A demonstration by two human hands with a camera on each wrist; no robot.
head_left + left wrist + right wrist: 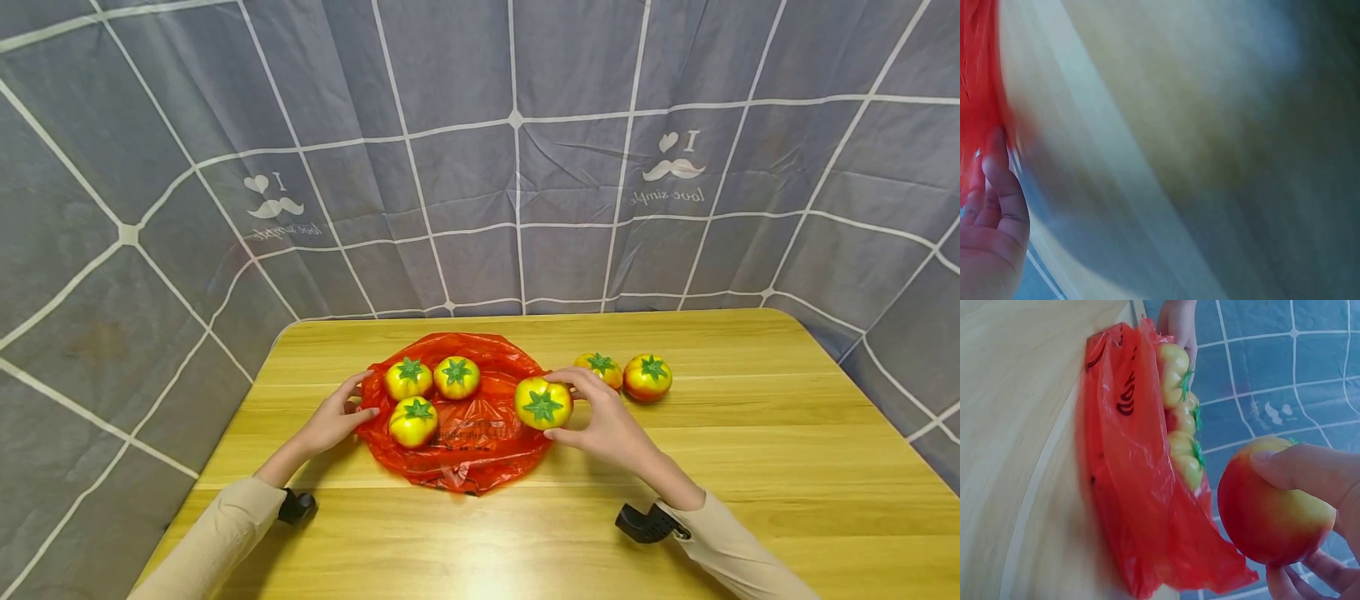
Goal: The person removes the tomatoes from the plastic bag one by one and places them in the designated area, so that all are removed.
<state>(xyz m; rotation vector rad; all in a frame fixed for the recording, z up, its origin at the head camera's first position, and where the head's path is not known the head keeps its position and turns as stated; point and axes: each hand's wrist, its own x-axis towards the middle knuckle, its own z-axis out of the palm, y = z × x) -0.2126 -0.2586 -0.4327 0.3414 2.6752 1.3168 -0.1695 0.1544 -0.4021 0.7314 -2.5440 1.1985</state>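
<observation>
A red plastic bag lies spread on the table, with several yellow-and-red tomatoes, one of them a tomato, in its left half. At the bag's left edge, my left hand holds the plastic between thumb and fingers; in the left wrist view the red film meets the fingertips. My right hand grips another tomato over the right side of the bag, thumb on one side and fingers on the other. In the right wrist view this held tomato is apart from those in the bag.
Right of the bag, a partly hidden tomato and a second loose tomato sit side by side on the wooden table. A grey checked cloth hangs behind the table and along both sides.
</observation>
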